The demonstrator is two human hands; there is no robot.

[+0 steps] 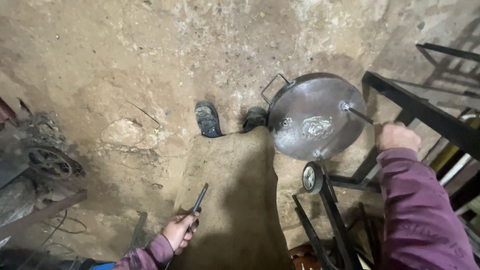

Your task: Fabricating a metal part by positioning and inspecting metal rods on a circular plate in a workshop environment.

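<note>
So your right hand (397, 137) grips the rod (359, 114) touching the round pan (315, 116) just left of it, your left hand (178, 231) is closed on a chisel (199, 198), and no joint looks finished yet.

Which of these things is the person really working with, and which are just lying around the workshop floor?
In use:
- round metal pan
- thin rod gripped by the right hand
- dark metal tool in the left hand
- black metal stand under the pan

Lying about:
- old wheel and scrap
- black metal frame
- loose wires
</note>
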